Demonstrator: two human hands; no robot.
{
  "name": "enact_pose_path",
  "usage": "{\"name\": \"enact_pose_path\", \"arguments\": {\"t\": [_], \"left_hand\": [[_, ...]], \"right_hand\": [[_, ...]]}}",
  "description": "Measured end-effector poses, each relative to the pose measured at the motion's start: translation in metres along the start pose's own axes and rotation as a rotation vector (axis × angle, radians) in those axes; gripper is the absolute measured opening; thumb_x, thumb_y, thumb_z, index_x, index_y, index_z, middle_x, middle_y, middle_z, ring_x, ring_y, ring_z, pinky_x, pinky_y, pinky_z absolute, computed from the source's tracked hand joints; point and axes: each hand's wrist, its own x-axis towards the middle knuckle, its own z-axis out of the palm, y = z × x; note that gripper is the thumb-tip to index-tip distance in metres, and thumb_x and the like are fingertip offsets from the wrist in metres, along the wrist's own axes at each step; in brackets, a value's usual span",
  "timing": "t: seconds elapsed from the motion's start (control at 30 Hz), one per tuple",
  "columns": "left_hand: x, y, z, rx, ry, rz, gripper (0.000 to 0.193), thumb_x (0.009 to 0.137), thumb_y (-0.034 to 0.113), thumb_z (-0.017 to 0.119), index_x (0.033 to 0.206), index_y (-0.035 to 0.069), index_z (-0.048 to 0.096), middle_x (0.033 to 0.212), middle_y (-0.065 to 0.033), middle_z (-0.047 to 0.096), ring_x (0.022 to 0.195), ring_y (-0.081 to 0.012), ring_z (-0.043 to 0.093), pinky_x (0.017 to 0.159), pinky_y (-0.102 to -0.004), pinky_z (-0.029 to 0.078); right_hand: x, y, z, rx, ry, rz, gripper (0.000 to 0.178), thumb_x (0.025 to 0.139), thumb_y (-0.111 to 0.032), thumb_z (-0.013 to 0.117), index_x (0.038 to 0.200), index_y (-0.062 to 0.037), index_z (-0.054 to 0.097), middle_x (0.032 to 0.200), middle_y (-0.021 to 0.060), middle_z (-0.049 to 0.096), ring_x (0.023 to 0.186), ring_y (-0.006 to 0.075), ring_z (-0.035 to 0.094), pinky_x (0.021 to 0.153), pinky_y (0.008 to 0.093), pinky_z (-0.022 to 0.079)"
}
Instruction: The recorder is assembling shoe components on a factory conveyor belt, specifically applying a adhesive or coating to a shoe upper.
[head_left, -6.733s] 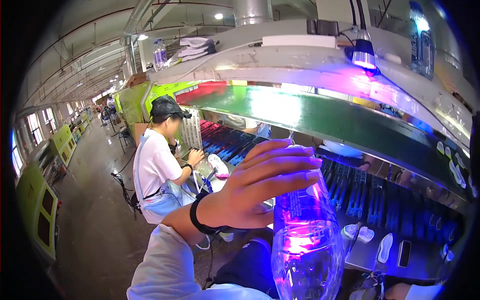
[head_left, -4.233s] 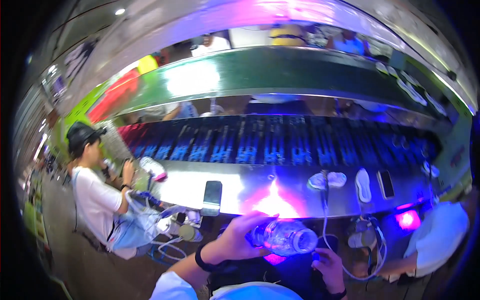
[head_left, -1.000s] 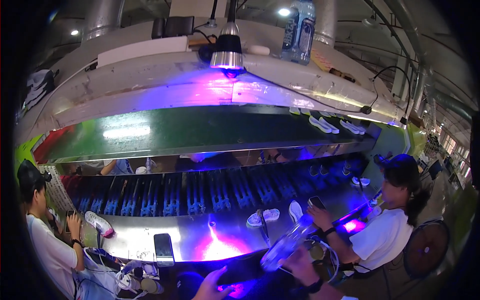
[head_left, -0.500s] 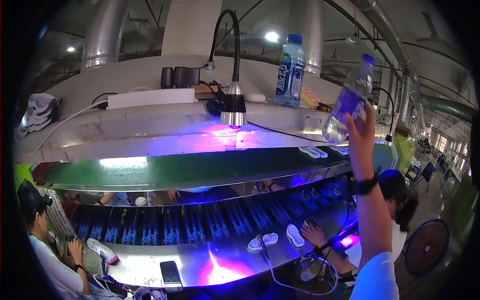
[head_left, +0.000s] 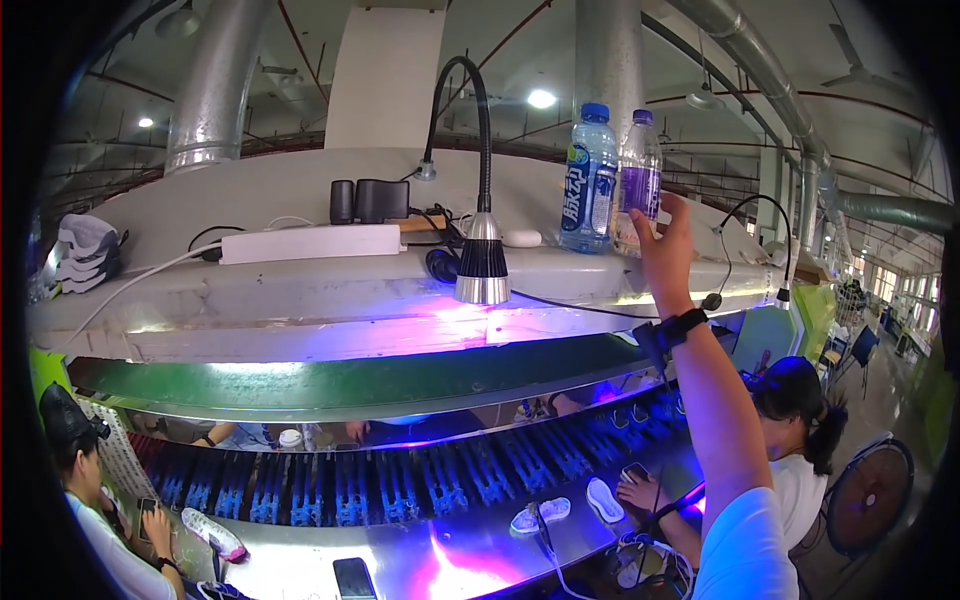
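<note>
High on the right, my right hand has its fingers closed around a clear plastic bottle with a purple cap and purple label. This bottle stands upright at the top shelf, though my fingers partly hide its base. Just left of it is a taller blue-capped drink bottle with a blue label. Around my raised right wrist there is a dark band. My left hand is out of view.
A gooseneck lamp hangs before the shelf edge. Left of it are a white power strip and black adapters. Below runs a green conveyor. A phone and shoes lie on the metal bench. Co-workers sit on both sides.
My right hand has moved left with the purple-capped bottle, from tilted in the air to upright beside the blue-capped bottle. The whole view has shifted slightly downward in the picture.
</note>
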Motion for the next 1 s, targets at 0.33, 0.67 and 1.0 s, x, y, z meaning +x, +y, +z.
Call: {"name": "enact_pose_path", "arguments": {"t": [0.33, 0.67, 1.0], "left_hand": [[0.023, -0.004, 0.013, 0.028, -0.030, 0.028, 0.049, 0.097, 0.034, 0.060, 0.122, -0.007, 0.055, 0.117, -0.0339, 0.062, 0.103, -0.0507, 0.064, 0.089, -0.0571, 0.054], [0.018, 0.055, -0.085, -0.214, 0.153, 0.029, 0.075, 0.090, 0.041, 0.075, 0.150, 0.003, 0.048, 0.132, -0.0284, 0.061, 0.121, -0.0398, 0.061, 0.106, -0.0474, 0.048], [0.087, 0.081, -0.156, -0.069, 0.672, 0.011, 0.052, 0.084, 0.015, 0.075, 0.132, 0.001, 0.060, 0.128, -0.0227, 0.058, 0.120, -0.0412, 0.056, 0.103, -0.0495, 0.046]], "right_hand": [[-0.044, -0.020, -0.016, -0.057, -0.007, -0.079, 0.027, 0.085, -0.008, 0.079, 0.109, -0.0042, 0.066, 0.101, 0.0128, 0.065, 0.091, 0.0284, 0.066, 0.081, 0.0390, 0.053], [-0.050, 0.035, -0.012, 0.245, -0.126, 0.053, 0.012, 0.098, -0.013, 0.063, 0.105, -0.0044, 0.069, 0.106, 0.0074, 0.071, 0.095, 0.0198, 0.067, 0.087, 0.0336, 0.053], [-0.143, 0.012, -0.148, 0.438, -0.439, 0.782, 0.030, 0.093, -0.010, 0.070, 0.123, -0.0056, 0.072, 0.109, 0.0097, 0.074, 0.099, 0.0205, 0.068, 0.089, 0.0320, 0.054]]}}
